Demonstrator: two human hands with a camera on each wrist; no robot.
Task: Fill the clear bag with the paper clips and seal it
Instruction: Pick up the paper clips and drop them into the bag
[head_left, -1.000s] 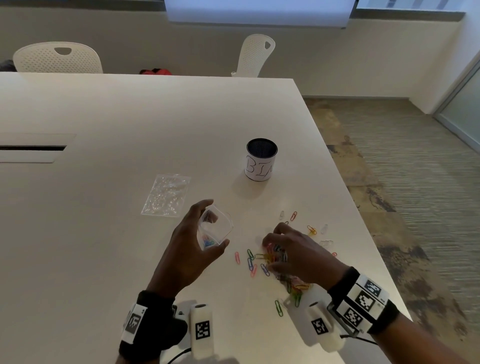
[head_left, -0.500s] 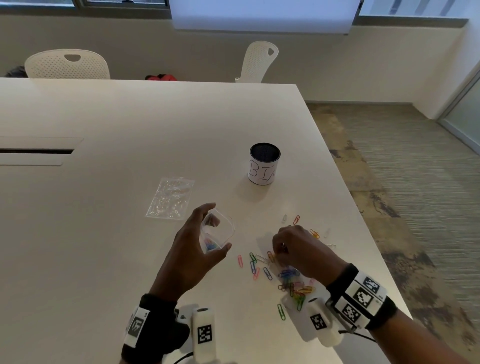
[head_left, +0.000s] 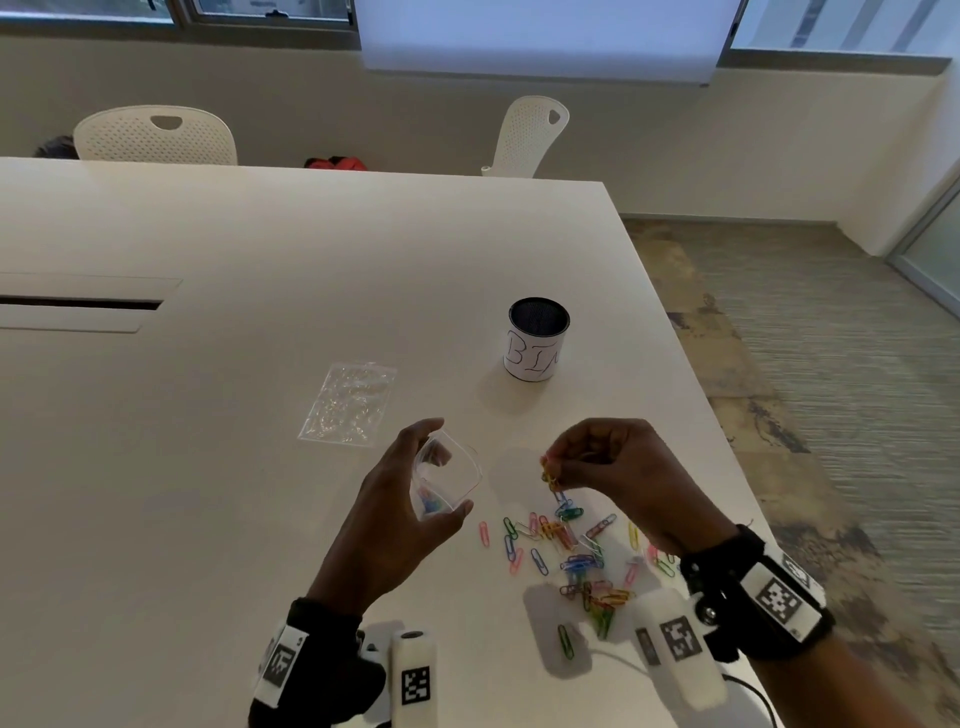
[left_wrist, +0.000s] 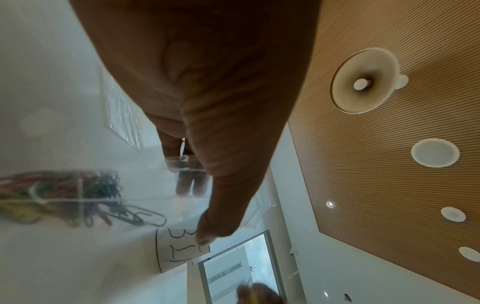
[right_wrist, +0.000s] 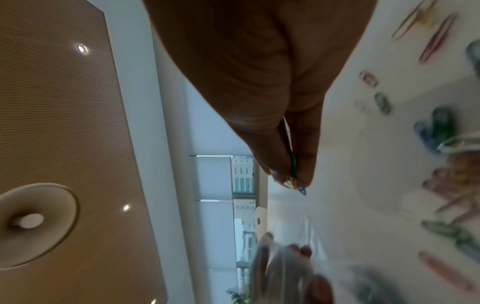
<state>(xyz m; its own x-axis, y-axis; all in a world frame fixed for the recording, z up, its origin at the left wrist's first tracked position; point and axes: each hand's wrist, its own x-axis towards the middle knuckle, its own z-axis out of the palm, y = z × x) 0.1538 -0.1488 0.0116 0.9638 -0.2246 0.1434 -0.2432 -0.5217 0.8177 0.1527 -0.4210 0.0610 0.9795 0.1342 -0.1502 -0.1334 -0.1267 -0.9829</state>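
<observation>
Holding the clear bag (head_left: 447, 480) open at lower centre, the left hand (head_left: 395, 525) grips it — the right hand (head_left: 618, 467) pinches paper clips (head_left: 549, 474) just beside.

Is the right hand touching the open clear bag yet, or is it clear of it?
Apart. The head view shows bare table between the right hand, pinching paper clips, and the clear bag held by the left hand.

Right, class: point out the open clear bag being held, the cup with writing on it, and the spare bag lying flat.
Open clear bag (head_left: 451, 475): head view, its transparent side wall.
Cup (head_left: 535, 353): head view, its white lettered side.
Spare bag (head_left: 350, 402): head view, middle of its flat crinkled face.
</observation>
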